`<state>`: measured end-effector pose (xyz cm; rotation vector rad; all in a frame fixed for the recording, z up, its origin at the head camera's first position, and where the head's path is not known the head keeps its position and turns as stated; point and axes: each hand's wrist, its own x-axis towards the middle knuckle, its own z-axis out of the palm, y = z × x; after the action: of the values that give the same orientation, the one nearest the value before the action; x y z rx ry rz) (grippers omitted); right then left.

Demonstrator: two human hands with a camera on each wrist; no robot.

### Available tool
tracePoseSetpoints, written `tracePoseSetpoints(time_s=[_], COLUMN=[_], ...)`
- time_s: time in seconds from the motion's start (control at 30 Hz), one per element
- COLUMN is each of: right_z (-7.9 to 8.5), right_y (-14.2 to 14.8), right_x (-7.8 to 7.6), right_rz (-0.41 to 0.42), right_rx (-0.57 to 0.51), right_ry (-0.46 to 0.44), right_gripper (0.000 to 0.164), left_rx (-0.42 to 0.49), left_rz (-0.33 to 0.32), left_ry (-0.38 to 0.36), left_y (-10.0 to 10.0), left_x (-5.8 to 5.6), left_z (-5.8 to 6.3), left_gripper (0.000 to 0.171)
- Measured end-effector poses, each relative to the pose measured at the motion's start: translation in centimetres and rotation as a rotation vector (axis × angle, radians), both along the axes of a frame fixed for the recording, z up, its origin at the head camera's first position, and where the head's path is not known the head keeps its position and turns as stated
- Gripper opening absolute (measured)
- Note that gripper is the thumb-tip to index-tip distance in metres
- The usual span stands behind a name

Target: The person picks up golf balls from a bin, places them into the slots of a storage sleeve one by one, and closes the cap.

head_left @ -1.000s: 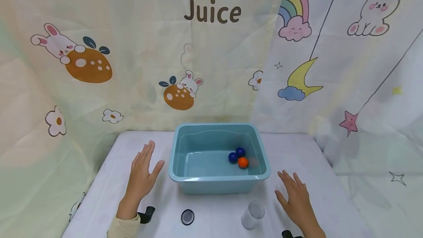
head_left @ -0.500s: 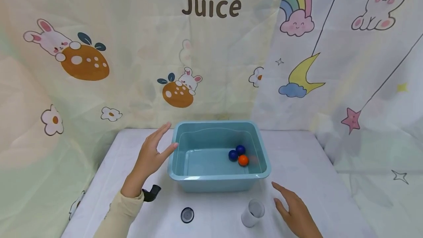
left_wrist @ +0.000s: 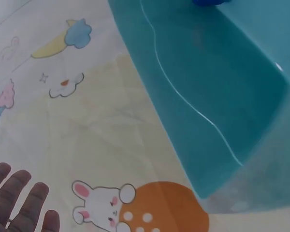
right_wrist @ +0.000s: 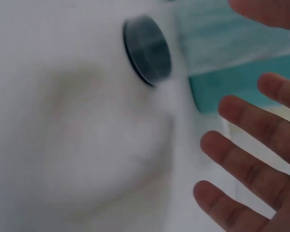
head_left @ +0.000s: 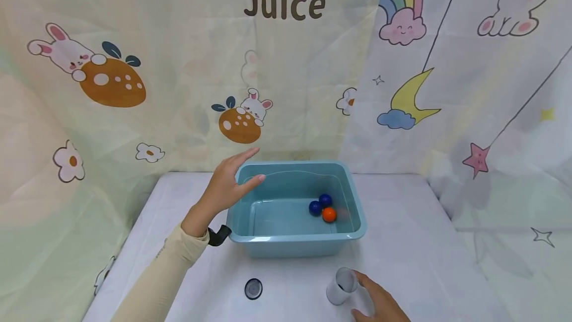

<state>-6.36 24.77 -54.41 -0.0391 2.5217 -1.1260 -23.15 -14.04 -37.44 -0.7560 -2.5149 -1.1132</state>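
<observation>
My left hand (head_left: pixel 225 185) hovers over the left rim of a light blue plastic tub (head_left: pixel 295 248), thumb and fingers spread, holding nothing. Two dark blue balls (head_left: pixel 315 208) and an orange ball (head_left: pixel 329 214) lie in the tub's right part. My right hand (head_left: pixel 380 304) is at the right side of a clear cylindrical container (head_left: pixel 338 289), which stands without a lid in front of the tub. In the right wrist view its fingers (right_wrist: pixel 253 164) are spread and fairly straight beside the container; whether they touch it I cannot tell.
A round dark-rimmed lid (head_left: pixel 253 288) lies flat on the white table (head_left: pixel 397 222), left of the container. Behind the table hangs a printed cloth (head_left: pixel 295 88). A black strap piece (head_left: pixel 220 235) sticks out from the left wrist.
My left hand has moved right and up, from beside the tub to over its left rim. My right hand has come left and down to the clear container. The view has tilted slightly.
</observation>
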Motion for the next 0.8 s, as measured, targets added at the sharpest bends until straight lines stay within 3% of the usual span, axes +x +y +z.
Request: tracePoseSetpoints(time_s=[0.27,0.47,0.8], right_z=[-1.5,-2.5,-1.0], right_y=[-1.8,-2.5,-2.3], right_x=[-0.1,0.0,0.3], right_rz=[-0.053,-0.067,-0.189], right_rx=[-0.051,-0.069,0.08], right_ry=[0.045,0.105,0.099], right_gripper=[0.088,0.072,0.059], left_rx=[-0.013,-0.029,-0.141], left_rz=[-0.112,-0.166,-0.223], left_ry=[-0.005,-0.043,-0.02], left_y=[2.5,4.4,7.1], left_x=[-2.6,-4.1,-6.0], left_z=[0.9,0.6,-1.2], left_gripper=[0.069,0.072,0.068])
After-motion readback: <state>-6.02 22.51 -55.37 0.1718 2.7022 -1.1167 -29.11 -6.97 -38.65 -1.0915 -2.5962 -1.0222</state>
